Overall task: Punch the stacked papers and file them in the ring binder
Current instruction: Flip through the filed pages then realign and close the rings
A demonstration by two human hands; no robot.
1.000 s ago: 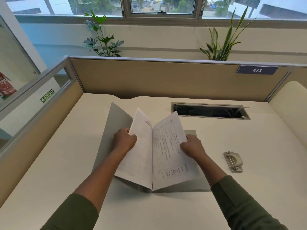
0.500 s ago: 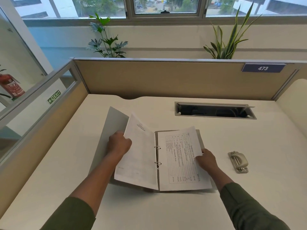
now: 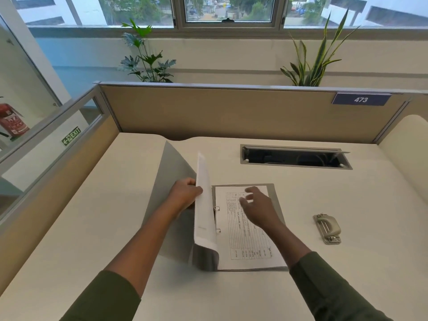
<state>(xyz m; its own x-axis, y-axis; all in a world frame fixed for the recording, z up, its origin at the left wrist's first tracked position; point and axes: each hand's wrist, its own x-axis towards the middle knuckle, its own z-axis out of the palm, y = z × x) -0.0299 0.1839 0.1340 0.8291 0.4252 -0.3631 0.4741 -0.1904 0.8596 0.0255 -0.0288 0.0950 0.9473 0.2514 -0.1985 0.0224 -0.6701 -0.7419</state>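
Half a second ago my right hand [image 3: 257, 208] was pinning the lower outer edge of the printed sheet; now it has lifted and slid up toward the top of that page, fingers spread and loose, gripping nothing, though whether they touch the paper or hover just above it I cannot tell. My left hand [image 3: 185, 196] has swung its sheaf of papers [image 3: 203, 205] from a wide-open slant to nearly upright, and it pinches that sheaf by its outer edge, with the grey front cover [image 3: 171, 181] standing behind it.

What matters for the next move, I judge, is the hinge line. The ring binder [image 3: 275, 205] lies open on the surface [image 3: 347, 262] right in front of me, its long axis running away from me, and the two metal rings [image 3: 217, 218] sit along the spine between my hands. The upright sheaf stands just left of the rings, so it has to fall rightward over them onto the printed sheet [image 3: 245, 239], where my right hand is nearer to receive and flatten it.

The hole punch [image 3: 327, 228] rests well apart to the right, untouched. Readable writing: a blue plate saying "473" [image 3: 360, 99] on the partition, and a green "EXIT" sign [image 3: 71, 136] behind the glass at left. The table printed on the sheet is too small to read.
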